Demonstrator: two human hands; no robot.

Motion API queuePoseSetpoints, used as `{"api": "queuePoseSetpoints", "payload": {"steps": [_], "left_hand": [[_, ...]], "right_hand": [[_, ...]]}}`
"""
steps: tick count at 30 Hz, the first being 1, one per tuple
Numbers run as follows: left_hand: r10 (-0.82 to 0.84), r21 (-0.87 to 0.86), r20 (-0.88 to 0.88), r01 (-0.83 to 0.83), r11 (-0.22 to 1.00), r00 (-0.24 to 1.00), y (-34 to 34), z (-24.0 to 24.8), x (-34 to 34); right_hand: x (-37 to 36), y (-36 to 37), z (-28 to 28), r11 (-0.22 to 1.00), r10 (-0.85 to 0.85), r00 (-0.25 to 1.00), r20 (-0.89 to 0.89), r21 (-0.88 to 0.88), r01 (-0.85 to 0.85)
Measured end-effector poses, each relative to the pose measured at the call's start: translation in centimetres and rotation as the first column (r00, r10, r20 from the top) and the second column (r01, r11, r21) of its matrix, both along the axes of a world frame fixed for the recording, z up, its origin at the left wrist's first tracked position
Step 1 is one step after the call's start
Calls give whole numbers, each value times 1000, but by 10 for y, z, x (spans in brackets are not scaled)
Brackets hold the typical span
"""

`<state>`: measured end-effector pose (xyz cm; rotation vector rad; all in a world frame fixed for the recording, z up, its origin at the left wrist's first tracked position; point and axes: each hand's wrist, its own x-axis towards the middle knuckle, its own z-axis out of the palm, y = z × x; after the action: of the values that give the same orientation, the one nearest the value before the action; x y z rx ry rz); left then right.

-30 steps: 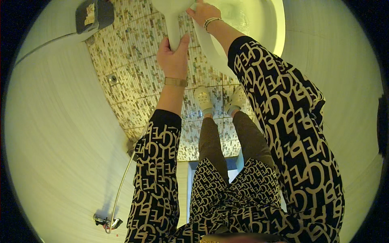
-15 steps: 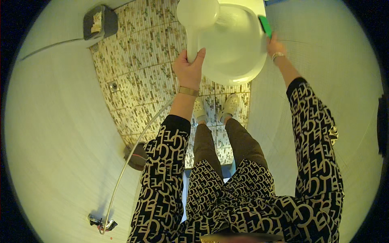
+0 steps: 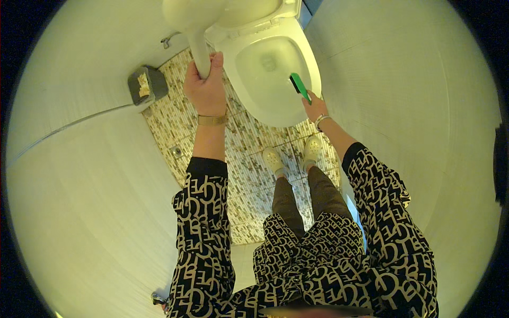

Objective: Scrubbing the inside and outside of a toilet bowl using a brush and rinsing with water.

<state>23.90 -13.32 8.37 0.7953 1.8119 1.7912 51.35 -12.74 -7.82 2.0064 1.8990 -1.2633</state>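
Note:
My left hand (image 3: 207, 91) is closed around the handle of a pale water dipper (image 3: 194, 15), whose cup is raised at the top, left of the toilet lid (image 3: 246, 11). The lid is tipped up. Below it, the white toilet (image 3: 245, 95) shows its open bowl, with a greyish patch at the bottom. In my right hand (image 3: 316, 108) is a green brush (image 3: 301, 87) with dark bristles. It is over the near right part of the bowl; whether the bristles touch the inside I cannot tell.
A grey waste bin (image 3: 157, 86) with pale paper in it stands against the left wall. Right of the toilet rises a pale wall (image 3: 382, 79). My feet in light clogs (image 3: 313, 148) stand on the patterned tile floor (image 3: 244, 175), with a drain (image 3: 177, 152) to the left.
The toilet lid, earlier down over the bowl, is now up. My right hand brought the green brush leftward and down over the bowl. My left hand shifted left with the dipper.

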Motion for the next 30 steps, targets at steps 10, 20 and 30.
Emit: {"api": "queuePoseSetpoints", "payload": {"steps": [10,20,30], "left_hand": [[-15,-129,-70,6,992,997,-52,62,-61],[-71,26,-90,74,997,993,-98,120,-59],[-104,-41,115,110,993,988,-76,130,-53]], "right_hand": [[-128,95,156,845,53,966,-255,526,92],[-164,135,223,714,-35,976,-217,678,176],[-150,125,203,705,-156,947,-281,640,306]]}}
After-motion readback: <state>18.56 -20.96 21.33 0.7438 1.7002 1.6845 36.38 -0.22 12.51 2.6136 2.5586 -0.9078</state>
